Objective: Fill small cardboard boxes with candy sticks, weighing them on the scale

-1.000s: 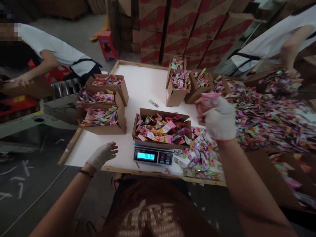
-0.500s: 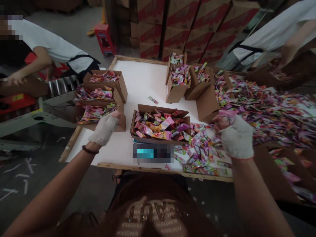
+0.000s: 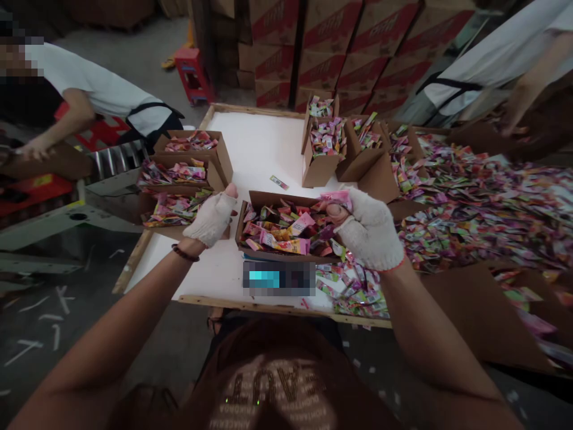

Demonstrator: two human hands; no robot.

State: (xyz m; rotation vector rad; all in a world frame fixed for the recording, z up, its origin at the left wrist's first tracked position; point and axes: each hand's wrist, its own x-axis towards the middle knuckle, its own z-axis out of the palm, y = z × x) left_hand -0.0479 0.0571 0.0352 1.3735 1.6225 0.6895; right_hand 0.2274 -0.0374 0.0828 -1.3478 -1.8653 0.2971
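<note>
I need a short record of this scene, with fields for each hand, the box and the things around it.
left hand: gloved, at the left edge of the centre box
right hand: gloved, grip closed on pink sachets
centre box: open, full of sachets, on a scale
left boxes: filled, in a row
loose sachets: heaped on the right of the table

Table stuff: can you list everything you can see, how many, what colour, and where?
box on the scale: one, brown cardboard, full of sachets, table front centre.
scale: one, display blurred, under that box.
filled boxes: three, brown, table left side.
far boxes: about four, brown, table back.
loose sachets: too many to count, pink, green, orange, heaped on the right.
table: one, white top, wooden rim.
stacked cartons: many, red and brown, behind.
other people: two, white shirts, left and right.
left hand: white glove, at box's left wall.
right hand: white glove, gripping pink sachets over the box.
</note>
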